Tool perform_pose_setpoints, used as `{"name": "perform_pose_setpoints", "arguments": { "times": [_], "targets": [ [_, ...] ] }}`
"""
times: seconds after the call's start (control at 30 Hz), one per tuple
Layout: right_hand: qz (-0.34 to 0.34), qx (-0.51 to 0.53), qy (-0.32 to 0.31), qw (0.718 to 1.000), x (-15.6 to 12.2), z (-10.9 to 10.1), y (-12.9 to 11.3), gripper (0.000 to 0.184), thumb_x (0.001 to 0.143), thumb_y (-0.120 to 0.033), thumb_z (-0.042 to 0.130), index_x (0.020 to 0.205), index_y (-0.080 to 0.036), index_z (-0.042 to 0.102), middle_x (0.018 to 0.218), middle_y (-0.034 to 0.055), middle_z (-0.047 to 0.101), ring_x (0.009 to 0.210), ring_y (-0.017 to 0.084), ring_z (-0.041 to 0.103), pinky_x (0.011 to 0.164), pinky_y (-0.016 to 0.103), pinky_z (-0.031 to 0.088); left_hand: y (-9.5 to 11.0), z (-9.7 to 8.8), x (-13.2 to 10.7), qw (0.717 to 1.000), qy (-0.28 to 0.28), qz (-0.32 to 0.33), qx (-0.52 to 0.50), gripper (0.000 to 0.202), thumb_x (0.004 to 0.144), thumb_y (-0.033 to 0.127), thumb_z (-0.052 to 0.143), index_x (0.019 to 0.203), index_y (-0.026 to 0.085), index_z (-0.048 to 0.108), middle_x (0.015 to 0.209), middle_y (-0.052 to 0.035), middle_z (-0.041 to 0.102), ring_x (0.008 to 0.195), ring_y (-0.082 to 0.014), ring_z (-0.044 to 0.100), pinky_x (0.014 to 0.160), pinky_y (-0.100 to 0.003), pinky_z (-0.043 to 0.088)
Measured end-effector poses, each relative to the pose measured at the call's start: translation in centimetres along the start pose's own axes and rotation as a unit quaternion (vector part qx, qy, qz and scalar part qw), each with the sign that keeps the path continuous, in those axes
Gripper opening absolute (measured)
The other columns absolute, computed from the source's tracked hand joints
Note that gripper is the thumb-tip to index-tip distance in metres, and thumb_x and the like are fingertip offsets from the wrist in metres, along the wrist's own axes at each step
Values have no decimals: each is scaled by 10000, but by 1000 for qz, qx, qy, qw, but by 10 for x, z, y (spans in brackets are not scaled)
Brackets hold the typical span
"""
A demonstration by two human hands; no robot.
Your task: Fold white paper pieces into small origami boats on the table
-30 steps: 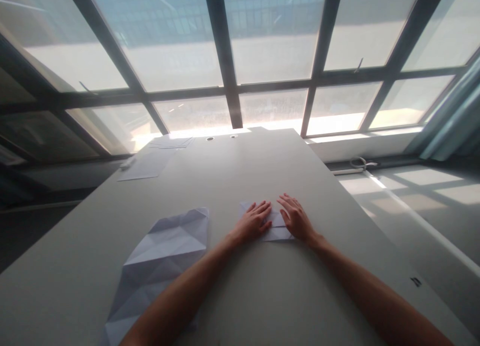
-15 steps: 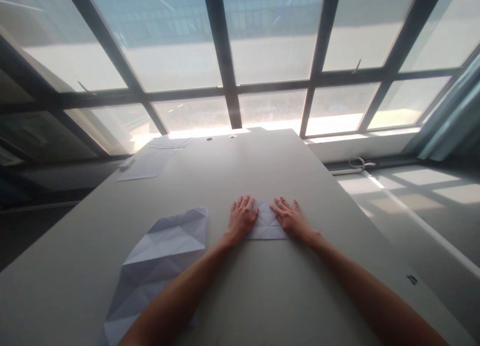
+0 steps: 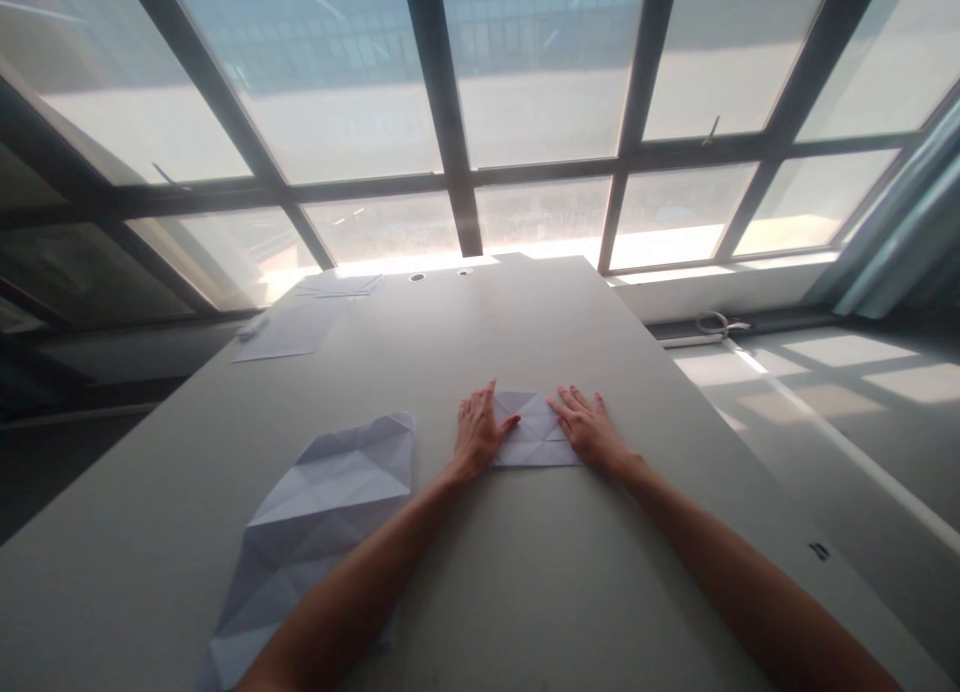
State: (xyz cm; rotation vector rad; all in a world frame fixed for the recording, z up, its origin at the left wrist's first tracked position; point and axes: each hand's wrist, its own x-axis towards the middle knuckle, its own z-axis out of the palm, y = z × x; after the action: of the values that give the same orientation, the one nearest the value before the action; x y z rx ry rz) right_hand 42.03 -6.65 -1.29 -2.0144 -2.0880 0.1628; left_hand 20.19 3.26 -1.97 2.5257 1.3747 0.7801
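The folded paper [image 3: 534, 428] is white and flat, with crease lines crossing it. The left hand [image 3: 478, 432] and right hand [image 3: 589, 433] lie spread at its sides.

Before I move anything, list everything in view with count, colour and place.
Folded paper: one, white, between the hands
Creased paper: one visible, white, left, partly hidden by the left forearm
Loose sheets: several, white, table's far left
Table: one, pale, centre
Round holes: two, table's far end
Small mark: one, dark, table's right side
Window panes: many, dark-framed, beyond the table
Curtain: one, blue-grey, far right
Floor: grey, right
Left hand: one, paper's left edge
Right hand: one, paper's right edge
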Motion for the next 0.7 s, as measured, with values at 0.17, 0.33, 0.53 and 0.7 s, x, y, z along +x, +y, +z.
{"name": "perform_pose_setpoints", "arguments": {
  "times": [0.17,0.33,0.53,0.7],
  "targets": [
    [0,-7,1,1000,1,1,0,487,1003,-291,276,1479,-271,375,1578,74,278,1465,264,169,1138,607,118,5,-7,2,992,31,49,-116,832,817,325,718,1509,252,263,1249,-97,535,1152,-261,536,1019,-413,432],
    [-1,-9,4,1000,1,1,0,489,1004,-310,282,1484,-275,366,1576,75,283,1464,262,175,1142,597,122,15,-9,1,975,-12,115,-190,723,914,218,563,1535,277,197,1208,-60,591,1060,-186,605,955,-334,491],
    [-1,-14,7,1000,0,1,0,491,1003,-304,284,1486,-272,364,1571,84,292,1461,259,187,1143,587,131,21,-6,-5,951,-168,253,-61,537,988,445,428,1464,198,404,1508,-102,408,1412,-243,335,1159,-406,285],
    [1,-10,5,1000,0,1,0,488,1007,-309,284,1488,-275,359,1577,79,280,1463,248,178,1146,576,126,26,-10,-7,941,-213,260,21,661,991,573,312,1533,199,258,1584,-79,251,1476,-224,166,1200,-412,154]
  ]
}}
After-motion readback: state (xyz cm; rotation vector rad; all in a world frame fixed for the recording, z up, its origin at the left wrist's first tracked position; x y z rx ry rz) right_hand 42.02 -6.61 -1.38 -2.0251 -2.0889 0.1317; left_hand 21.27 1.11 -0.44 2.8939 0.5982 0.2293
